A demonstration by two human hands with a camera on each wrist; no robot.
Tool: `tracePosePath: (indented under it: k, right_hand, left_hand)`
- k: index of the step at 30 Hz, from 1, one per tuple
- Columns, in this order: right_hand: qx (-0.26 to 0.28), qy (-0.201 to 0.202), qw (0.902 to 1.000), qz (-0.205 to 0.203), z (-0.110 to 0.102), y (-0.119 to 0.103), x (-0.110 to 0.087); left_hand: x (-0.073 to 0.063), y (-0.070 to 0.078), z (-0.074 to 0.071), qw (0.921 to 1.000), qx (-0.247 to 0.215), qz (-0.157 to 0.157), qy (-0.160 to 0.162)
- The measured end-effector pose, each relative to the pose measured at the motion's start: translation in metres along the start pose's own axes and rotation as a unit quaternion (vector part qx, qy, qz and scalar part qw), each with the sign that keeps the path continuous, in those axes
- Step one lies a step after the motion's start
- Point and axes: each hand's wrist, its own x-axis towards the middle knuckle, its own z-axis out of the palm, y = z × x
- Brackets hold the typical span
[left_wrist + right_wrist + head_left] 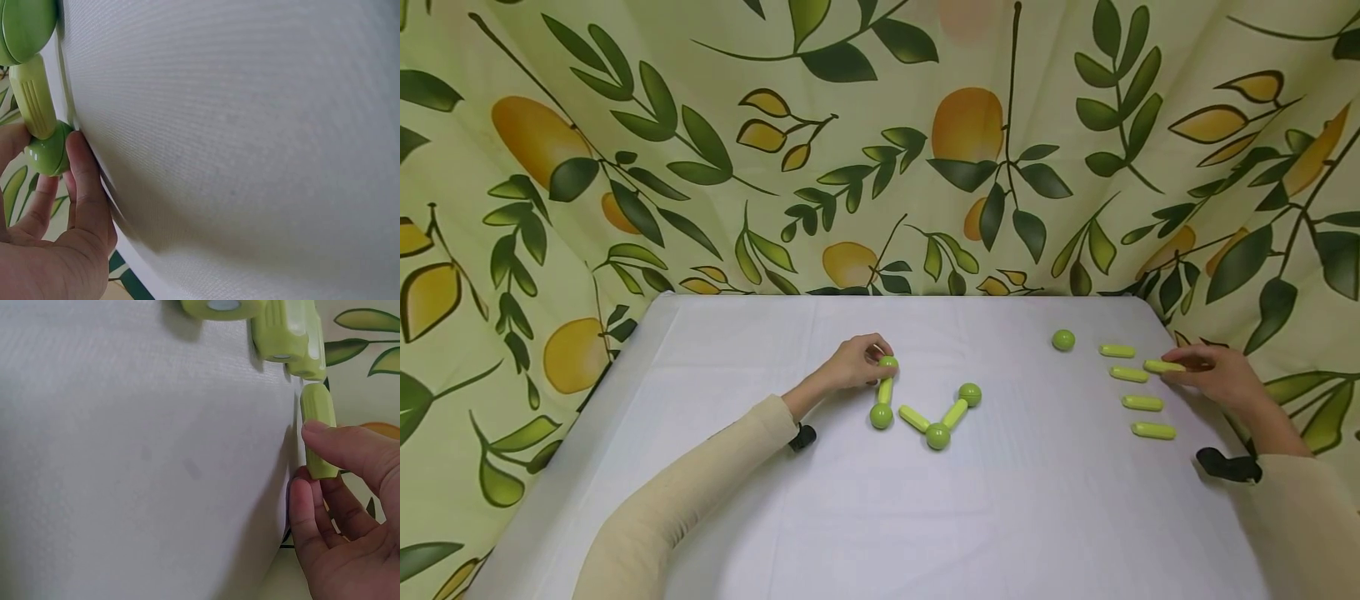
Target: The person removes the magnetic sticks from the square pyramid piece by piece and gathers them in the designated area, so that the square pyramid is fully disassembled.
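In the head view my left hand (857, 362) pinches a green ball (888, 363) at the far end of a short yellow-green rod (885, 391). A second ball (882, 416) joins the rod's near end. To the right lies a V of two rods (914, 418) meeting at a ball (937, 436), with another ball (970, 395) on its right tip. At the table's right edge my right hand (1217, 379) holds a loose rod (1163, 367) between thumb and fingers. The right wrist view shows that rod (320, 434) raised off the cloth.
Several loose rods (1142, 403) lie in a rough column left of my right hand. A single ball (1063, 340) sits beyond them. White cloth (1030, 517) covers the table, and a leaf-and-fruit patterned curtain (880, 192) hangs behind and at the sides.
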Motion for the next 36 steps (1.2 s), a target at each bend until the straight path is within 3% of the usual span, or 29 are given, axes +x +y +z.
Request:
tracePosePath:
  k: [11,27,36]
  right_hand:
    - [0.007,0.004,0.9997,-0.023,0.003,0.0,0.001]
    - [0.041,-0.024,0.9989,-0.002,-0.002,-0.005,0.001]
    - [0.05,-0.019,0.9983,-0.022,-0.012,-0.024,0.005]
  left_hand:
    - [-0.001,0.0,-0.001,1.0,-0.006,0.0,-0.001]
    - [0.0,-0.001,0.0,1.0,-0.007,0.003,-0.002]
    - [0.001,-0.001,0.0,1.0,-0.009,0.001,-0.003]
